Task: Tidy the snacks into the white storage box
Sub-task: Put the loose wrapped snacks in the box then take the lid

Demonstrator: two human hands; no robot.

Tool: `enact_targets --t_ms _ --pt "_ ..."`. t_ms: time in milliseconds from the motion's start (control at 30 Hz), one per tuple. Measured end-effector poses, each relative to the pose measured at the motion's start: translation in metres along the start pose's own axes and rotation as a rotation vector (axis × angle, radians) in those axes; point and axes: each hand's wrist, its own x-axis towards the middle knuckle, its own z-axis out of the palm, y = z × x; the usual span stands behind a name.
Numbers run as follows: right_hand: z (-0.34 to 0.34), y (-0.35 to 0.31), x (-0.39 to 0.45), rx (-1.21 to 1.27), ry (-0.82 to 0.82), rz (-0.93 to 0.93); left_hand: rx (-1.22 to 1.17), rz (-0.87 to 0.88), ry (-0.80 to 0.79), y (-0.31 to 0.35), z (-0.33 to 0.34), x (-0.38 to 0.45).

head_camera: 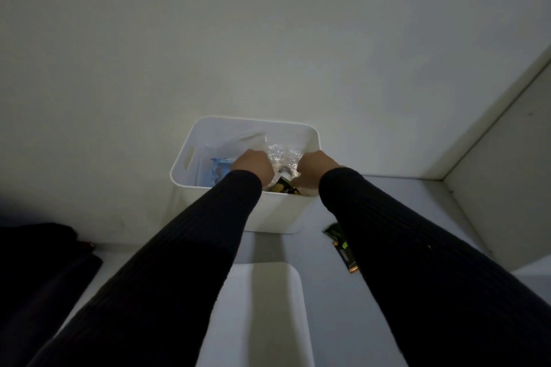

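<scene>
The white storage box (190, 179) stands on a pale shelf against the wall. Both my hands reach down into it from the near side. My left hand (253, 165) and my right hand (316, 168) have their fingers curled downward out of sight, on either side of a clear crinkly snack bag (283, 156). Whether they grip it I cannot tell. A blue packet (219, 171) lies at the box's left, and a dark green-yellow packet (284, 187) shows at the near wall. Another dark green snack packet (338, 235) lies on the shelf right of the box.
A flat white lid (268, 307) lies on the shelf in front of the box, between my forearms. Dark folded cloth (38, 256) sits at the left. A side wall (501, 164) closes the shelf on the right.
</scene>
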Motion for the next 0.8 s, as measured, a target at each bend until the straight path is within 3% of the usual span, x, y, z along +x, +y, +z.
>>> enact_targets --t_ms 300,500,700,800 --pt "-0.017 0.046 -0.05 -0.074 0.147 -0.081 -0.004 0.116 0.191 0.06 -0.002 -0.041" --pt "0.013 0.124 -0.1 -0.039 0.113 -0.091 -0.122 0.136 0.301 0.113 0.034 -0.098" --pt "0.114 0.208 -0.169 0.31 0.129 -0.036 -0.256 0.165 0.15 0.138 0.128 -0.145" --pt "0.17 0.228 -0.199 0.349 0.047 0.006 -0.276 0.176 0.035 0.135 0.172 -0.158"
